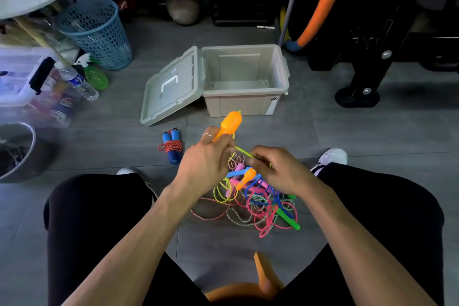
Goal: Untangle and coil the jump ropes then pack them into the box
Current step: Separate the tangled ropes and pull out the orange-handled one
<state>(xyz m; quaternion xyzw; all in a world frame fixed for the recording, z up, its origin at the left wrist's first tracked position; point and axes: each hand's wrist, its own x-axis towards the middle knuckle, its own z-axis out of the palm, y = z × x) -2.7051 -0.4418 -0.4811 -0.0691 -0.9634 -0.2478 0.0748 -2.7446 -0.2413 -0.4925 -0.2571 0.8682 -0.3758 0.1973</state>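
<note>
2 hands (207, 156) (275, 169) grip yellow rope (244, 152) (orange handle (229, 124)).

Both forearms extended fwd, left hand (206, 159) fingers curled gripping, right hand (278, 169) fingers pinching, hands close together

Grey tile floor (347, 131), blue basket (95, 32), gym equip. (372, 57) behind

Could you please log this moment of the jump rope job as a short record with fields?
left hand: left hand grips the orange handle
right hand: right hand pinches the yellow-green rope
tangle: rope pile on the floor between the feet
done: blue-handled rope lies coiled left of the pile
box: box holds no ropes yet, lid propped against its left side
</note>
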